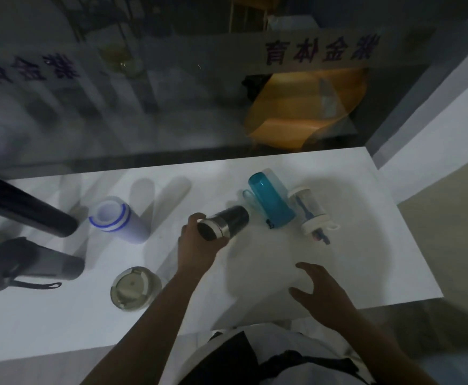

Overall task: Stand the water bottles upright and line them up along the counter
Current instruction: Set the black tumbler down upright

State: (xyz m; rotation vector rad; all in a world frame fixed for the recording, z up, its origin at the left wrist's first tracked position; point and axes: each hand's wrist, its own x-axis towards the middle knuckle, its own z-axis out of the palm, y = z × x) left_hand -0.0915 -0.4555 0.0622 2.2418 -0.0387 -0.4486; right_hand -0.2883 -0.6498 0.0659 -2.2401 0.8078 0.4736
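Note:
My left hand is closed around the top end of a dark flask with a silver band, which is tilted over the white counter. To its right lie a teal bottle and a clear bottle with a white cap, both on their sides. My right hand hovers open over the counter's front edge, holding nothing. A white bottle with blue rings stands left of the flask. Two dark flasks are at the far left. A steel-lidded bottle stands near the front.
A glass pane with printed characters rises behind the counter; an orange object shows through it. A wall borders the counter's right end. A black strap trails from the lower dark flask.

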